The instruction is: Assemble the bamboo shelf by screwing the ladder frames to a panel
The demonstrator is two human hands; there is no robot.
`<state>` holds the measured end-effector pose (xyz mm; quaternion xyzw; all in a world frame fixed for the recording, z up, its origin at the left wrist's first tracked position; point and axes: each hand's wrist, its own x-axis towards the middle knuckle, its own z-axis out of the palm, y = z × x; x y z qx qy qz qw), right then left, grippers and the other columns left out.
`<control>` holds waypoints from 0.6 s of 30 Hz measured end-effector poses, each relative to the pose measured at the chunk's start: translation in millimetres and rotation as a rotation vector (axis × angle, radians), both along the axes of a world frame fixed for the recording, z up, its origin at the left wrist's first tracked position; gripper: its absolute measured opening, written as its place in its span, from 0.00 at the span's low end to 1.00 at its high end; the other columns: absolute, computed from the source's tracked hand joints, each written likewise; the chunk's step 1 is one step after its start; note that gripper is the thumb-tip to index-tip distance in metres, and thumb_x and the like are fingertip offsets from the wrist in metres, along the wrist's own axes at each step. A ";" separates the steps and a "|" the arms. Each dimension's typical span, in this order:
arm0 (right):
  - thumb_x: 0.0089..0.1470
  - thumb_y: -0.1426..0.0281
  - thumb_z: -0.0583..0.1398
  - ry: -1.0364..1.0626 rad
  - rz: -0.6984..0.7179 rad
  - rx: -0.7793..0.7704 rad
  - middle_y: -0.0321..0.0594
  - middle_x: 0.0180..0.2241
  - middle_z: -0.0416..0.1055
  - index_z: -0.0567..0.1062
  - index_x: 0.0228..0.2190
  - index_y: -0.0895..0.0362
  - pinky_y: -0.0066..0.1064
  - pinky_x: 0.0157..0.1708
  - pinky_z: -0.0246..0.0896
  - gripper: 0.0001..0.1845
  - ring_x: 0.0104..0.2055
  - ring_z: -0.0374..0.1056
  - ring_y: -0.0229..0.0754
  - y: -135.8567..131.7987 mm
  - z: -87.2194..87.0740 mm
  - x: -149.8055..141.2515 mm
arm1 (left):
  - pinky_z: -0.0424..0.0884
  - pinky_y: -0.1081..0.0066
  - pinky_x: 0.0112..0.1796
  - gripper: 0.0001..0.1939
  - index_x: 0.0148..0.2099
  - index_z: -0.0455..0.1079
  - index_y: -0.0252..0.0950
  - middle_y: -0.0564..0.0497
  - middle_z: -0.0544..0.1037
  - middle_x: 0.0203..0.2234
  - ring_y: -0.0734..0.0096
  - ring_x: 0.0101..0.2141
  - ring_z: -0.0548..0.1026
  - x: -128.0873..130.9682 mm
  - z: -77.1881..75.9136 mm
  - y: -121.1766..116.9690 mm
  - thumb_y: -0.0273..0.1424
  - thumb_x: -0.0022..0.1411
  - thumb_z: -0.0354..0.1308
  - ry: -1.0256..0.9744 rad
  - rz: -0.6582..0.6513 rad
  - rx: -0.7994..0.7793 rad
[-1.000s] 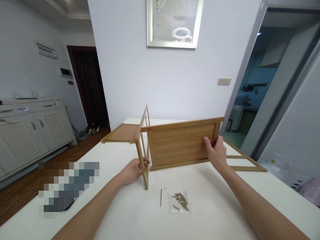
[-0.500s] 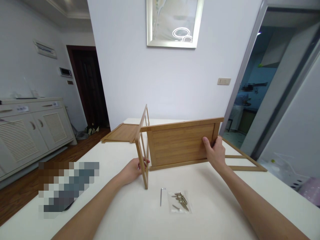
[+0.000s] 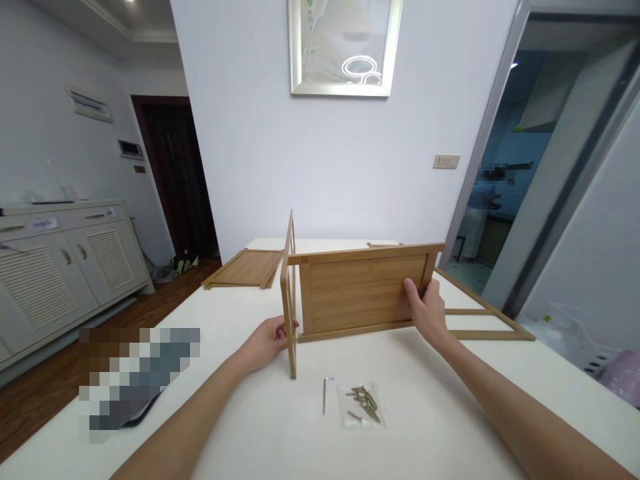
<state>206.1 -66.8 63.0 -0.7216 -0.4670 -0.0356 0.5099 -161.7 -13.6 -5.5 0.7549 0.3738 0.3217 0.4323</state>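
My right hand [image 3: 427,310] grips the right end of a wooden shelf panel [image 3: 357,290], thumb on its near face and fingers behind. The panel stands on its long edge, and its left end meets an upright wooden side frame [image 3: 289,300]. Low on that frame my left hand [image 3: 270,340] is closed around a rail, its fingertips partly hidden behind the wood. In front of the panel lie a hex key [image 3: 325,395] and a clear plastic bag [image 3: 345,417] with several brass-coloured screws [image 3: 367,403].
On the white table [image 3: 260,427], a second wooden panel [image 3: 245,267] lies flat at the back left, and another wooden frame [image 3: 493,333] lies flat at the right. A blurred-out dark object [image 3: 137,383] is at the left. A person [image 3: 477,213] stands beyond the doorway.
The side frame has turned slightly and now appears more edge-on. The right end of the panel sits a little lower. Both hands keep their holds.
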 end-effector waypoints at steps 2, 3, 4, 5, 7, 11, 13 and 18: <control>0.53 0.42 0.51 0.024 0.023 -0.028 0.37 0.28 0.65 0.55 0.32 0.51 0.37 0.30 0.56 0.25 0.30 0.63 0.47 -1.4 -5.7 3.3 | 0.65 0.69 0.36 0.14 0.43 0.71 0.34 0.52 0.72 0.29 0.69 0.32 0.69 -0.1 2.0 -1.5 0.24 0.51 0.56 0.006 0.002 -0.006; 0.54 0.43 0.50 0.034 0.034 -0.040 0.38 0.29 0.65 0.55 0.33 0.51 0.38 0.31 0.57 0.25 0.31 0.64 0.48 -2.8 -8.3 5.1 | 0.65 0.69 0.36 0.15 0.43 0.71 0.34 0.52 0.72 0.30 0.69 0.32 0.69 -0.1 2.5 -1.9 0.23 0.51 0.55 0.002 0.004 -0.012; 0.54 0.43 0.50 0.039 0.044 -0.048 0.38 0.30 0.66 0.55 0.33 0.51 0.39 0.32 0.58 0.25 0.32 0.64 0.48 -4.6 -10.7 6.7 | 0.65 0.69 0.37 0.16 0.43 0.71 0.34 0.52 0.72 0.30 0.68 0.33 0.69 0.0 2.8 -2.0 0.23 0.50 0.54 -0.002 0.003 -0.017; 0.54 0.43 0.51 0.041 0.055 -0.051 0.38 0.30 0.66 0.56 0.34 0.51 0.39 0.33 0.59 0.24 0.33 0.65 0.49 -6.6 -13.1 8.1 | 0.66 0.69 0.37 0.16 0.44 0.71 0.34 0.52 0.72 0.31 0.68 0.33 0.69 0.2 2.9 -2.0 0.23 0.50 0.54 -0.004 0.002 -0.021; 0.55 0.44 0.51 0.036 0.076 -0.041 0.40 0.33 0.67 0.58 0.36 0.52 0.41 0.35 0.61 0.24 0.35 0.65 0.49 -10.6 -18.7 9.4 | 0.66 0.68 0.38 0.16 0.43 0.71 0.34 0.51 0.72 0.31 0.68 0.33 0.70 0.7 3.4 -2.2 0.23 0.50 0.54 0.002 -0.004 -0.018; 0.55 0.47 0.53 0.010 0.109 0.020 0.45 0.41 0.68 0.61 0.43 0.54 0.45 0.44 0.62 0.25 0.43 0.66 0.51 -16.2 -34.6 9.2 | 0.66 0.68 0.38 0.13 0.42 0.71 0.34 0.51 0.73 0.31 0.68 0.33 0.70 1.3 6.4 -4.2 0.27 0.52 0.55 0.028 0.001 -0.004; 0.56 0.48 0.53 -0.008 0.138 0.028 0.46 0.43 0.68 0.62 0.45 0.54 0.45 0.47 0.62 0.25 0.46 0.65 0.51 -18.4 -42.7 10.2 | 0.66 0.68 0.37 0.11 0.41 0.70 0.35 0.51 0.74 0.30 0.67 0.33 0.70 1.2 8.6 -5.6 0.28 0.52 0.55 0.047 0.009 0.014; 0.56 0.51 0.55 -0.080 0.230 0.029 0.49 0.48 0.66 0.62 0.52 0.56 0.49 0.50 0.62 0.29 0.49 0.64 0.52 -28.2 -52.6 17.1 | 0.68 0.68 0.37 0.06 0.36 0.68 0.36 0.51 0.75 0.30 0.66 0.33 0.72 1.5 12.6 -7.8 0.29 0.53 0.55 0.059 0.012 0.035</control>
